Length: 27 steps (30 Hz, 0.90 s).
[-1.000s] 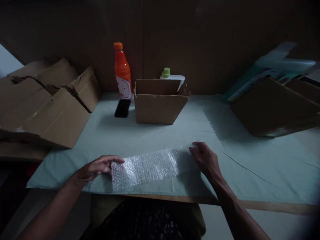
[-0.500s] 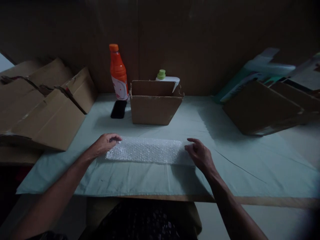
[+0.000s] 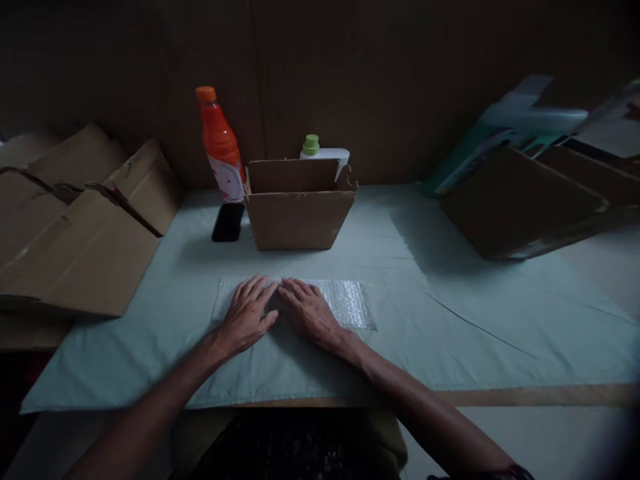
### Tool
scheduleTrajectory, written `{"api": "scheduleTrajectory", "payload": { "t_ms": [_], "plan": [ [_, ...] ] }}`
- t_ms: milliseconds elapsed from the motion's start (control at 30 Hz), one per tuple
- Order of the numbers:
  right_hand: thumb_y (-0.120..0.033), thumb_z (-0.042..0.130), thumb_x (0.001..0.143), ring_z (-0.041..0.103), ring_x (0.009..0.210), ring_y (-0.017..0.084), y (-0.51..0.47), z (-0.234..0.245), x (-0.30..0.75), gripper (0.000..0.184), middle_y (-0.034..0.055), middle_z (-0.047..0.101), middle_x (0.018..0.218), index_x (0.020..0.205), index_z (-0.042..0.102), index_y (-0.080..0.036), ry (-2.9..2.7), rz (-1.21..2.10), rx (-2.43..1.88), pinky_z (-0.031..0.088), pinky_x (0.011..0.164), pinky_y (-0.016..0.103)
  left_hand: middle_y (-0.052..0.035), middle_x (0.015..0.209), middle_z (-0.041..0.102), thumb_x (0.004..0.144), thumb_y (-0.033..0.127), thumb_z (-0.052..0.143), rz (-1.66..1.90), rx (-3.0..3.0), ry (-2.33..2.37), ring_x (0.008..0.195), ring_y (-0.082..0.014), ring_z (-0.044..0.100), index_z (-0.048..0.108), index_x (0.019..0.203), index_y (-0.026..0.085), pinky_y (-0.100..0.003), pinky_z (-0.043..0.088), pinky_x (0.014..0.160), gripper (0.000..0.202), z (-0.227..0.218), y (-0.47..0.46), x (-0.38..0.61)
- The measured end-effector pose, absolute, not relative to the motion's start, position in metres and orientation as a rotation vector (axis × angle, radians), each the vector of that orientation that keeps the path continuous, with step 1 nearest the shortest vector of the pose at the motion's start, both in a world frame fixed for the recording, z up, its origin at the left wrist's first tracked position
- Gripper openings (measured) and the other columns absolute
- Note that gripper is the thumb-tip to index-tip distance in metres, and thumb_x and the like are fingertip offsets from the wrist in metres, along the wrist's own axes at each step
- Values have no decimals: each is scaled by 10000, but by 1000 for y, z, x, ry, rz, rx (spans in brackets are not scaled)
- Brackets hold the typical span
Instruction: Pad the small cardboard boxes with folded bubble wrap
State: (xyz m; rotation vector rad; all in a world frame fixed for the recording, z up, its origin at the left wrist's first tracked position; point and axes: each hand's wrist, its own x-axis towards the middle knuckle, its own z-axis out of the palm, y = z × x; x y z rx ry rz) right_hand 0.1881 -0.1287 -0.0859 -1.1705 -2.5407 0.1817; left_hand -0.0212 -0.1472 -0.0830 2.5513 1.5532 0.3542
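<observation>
A strip of clear bubble wrap (image 3: 350,301) lies flat on the pale green table cover (image 3: 450,333), in front of me. My left hand (image 3: 247,313) rests palm down on the strip's left half, fingers stretched out. My right hand (image 3: 310,312) lies flat beside it on the middle of the strip, fingers also spread. The two hands almost touch at the fingertips. Neither hand holds anything. The right end of the strip shows uncovered.
A small open cardboard box (image 3: 297,208) stands behind the strip, with a white bottle with a green cap (image 3: 320,150) behind it. An orange bottle (image 3: 219,143) and a black phone (image 3: 228,221) are to its left. Flattened cartons (image 3: 75,227) lie left, more boxes (image 3: 525,200) right.
The bubble wrap was moved away from the table edge and laid flat. Both hands left its ends and came together onto its middle, palms down.
</observation>
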Motion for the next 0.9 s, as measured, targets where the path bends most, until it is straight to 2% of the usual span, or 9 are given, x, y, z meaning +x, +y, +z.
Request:
{"api": "scheduleTrajectory", "payload": {
  "t_ms": [133,267,367,467,567,633,733,800,900],
  "plan": [
    [-262,526,964,524,1312,293,-136,-99,232,385,123,586,1428,1330,599,-169,-2533,162,-1240,446,1036,460,-129,1587,405,990,337,455,267,2546,1501,1494,-300,307,462,1472,189,-565,248,1216,504,-98,-148,-40],
    [-325,473,990,570,1260,315,-151,-103,330,357,124,627,1378,1284,630,-199,-2305,2,-1627,472,955,484,-112,1594,398,991,364,450,328,2550,1472,1500,-290,295,460,1476,216,-556,231,1224,507,-102,-151,-47],
    [-355,474,970,635,1133,322,-154,-94,370,329,130,687,1271,1168,683,-197,-2128,-76,-1858,495,873,484,-151,1561,427,965,390,477,417,2520,1548,1477,-324,326,521,1424,179,-554,279,1200,508,-102,-153,-44],
    [-348,502,942,636,1108,318,-145,-85,365,342,141,696,1242,1178,683,-178,-2082,-106,-1866,488,896,482,-211,1513,452,932,387,499,621,2416,1854,1460,-359,335,559,1362,111,-557,295,1187,515,-102,-157,-51],
    [-353,546,911,628,1110,332,-130,-81,344,344,153,686,1255,1161,687,-163,-2115,-73,-1876,489,886,471,-253,1465,480,891,397,528,694,2226,2198,1425,-411,362,579,1314,91,-622,314,1143,524,-105,-162,-68],
    [-343,570,886,640,1080,332,-122,-81,333,270,147,690,1248,1040,713,-174,-2165,-5,-1879,493,861,451,-246,1428,518,856,405,558,679,2097,2321,1403,-429,381,635,1210,118,-640,341,1111,462,-108,-164,-77],
    [-315,562,864,669,984,302,-122,-77,325,190,128,731,1117,845,698,-185,-2166,138,-1863,494,813,405,-188,1342,603,785,365,598,775,1977,2311,1384,-405,419,686,919,181,-582,365,1120,244,-111,-163,-80],
    [-336,539,874,675,806,254,-133,-70,324,210,94,737,894,856,686,-188,-2076,271,-1891,490,710,355,-160,1199,681,751,321,587,882,1918,2239,1268,-370,544,652,785,202,-530,418,1084,140,-108,-161,-78],
    [-394,527,897,565,549,167,-168,-54,325,347,-10,615,634,1132,661,-177,-1953,520,-1829,445,563,280,-97,909,732,768,312,539,964,1854,2162,924,-285,693,632,812,210,-422,538,887,145,-95,-154,-78]
  ]
}}
